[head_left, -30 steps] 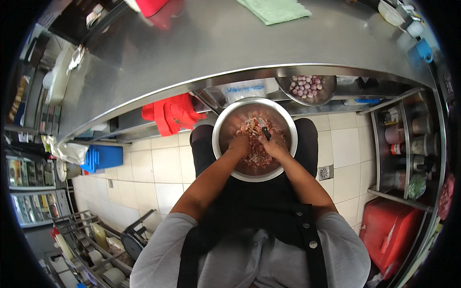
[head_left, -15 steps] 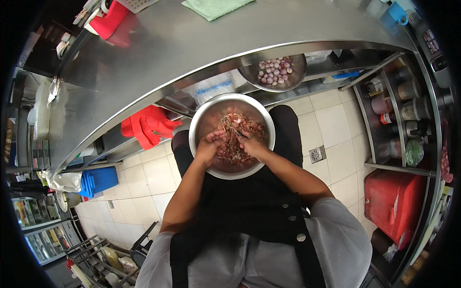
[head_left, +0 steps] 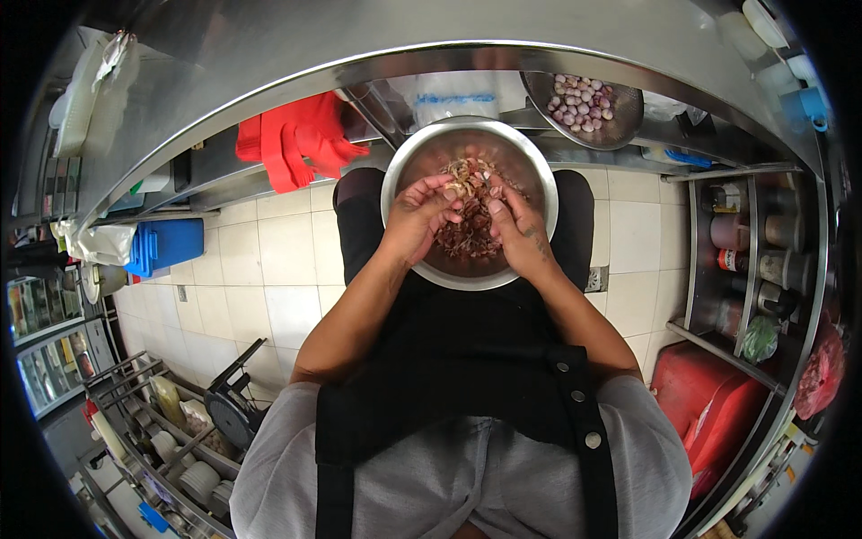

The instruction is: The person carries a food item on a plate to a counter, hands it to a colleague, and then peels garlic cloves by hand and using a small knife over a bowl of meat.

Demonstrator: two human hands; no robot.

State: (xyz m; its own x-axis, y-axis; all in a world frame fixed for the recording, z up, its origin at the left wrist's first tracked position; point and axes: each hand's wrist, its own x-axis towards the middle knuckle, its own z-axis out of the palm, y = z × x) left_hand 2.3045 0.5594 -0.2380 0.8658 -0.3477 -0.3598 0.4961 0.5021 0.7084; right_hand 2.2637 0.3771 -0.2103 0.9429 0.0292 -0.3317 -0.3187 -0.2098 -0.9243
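A wide steel bowl (head_left: pixel 392 196) sits between my knees, holding a heap of reddish-brown shallots and loose papery skins (head_left: pixel 469 235). Both hands are over the heap, close together. My left hand (head_left: pixel 422 216) is palm up, its fingers curled at a small shallot with pale yellowish-brown skin (head_left: pixel 460 189). The fingers of my right hand (head_left: pixel 521 235) are bent inward and closed, thumb against them. A thin greyish sliver shows by its fingertips; whether it is a blade I cannot tell.
Peeled shallots (head_left: pixel 579 103) lie in a steel colander (head_left: pixel 628 121) on the shelf under the steel counter (head_left: pixel 359 40). A red cloth bag (head_left: pixel 296 144) hangs at left, near a blue bin (head_left: pixel 171 245). Shelving with jars (head_left: pixel 759 269) and a red box (head_left: pixel 709 395) stands at right.
My view has shifted, so the bowl sits further right and higher in it. The hands have lifted slightly, and my left palm has turned upward with a small piece at its fingertips.
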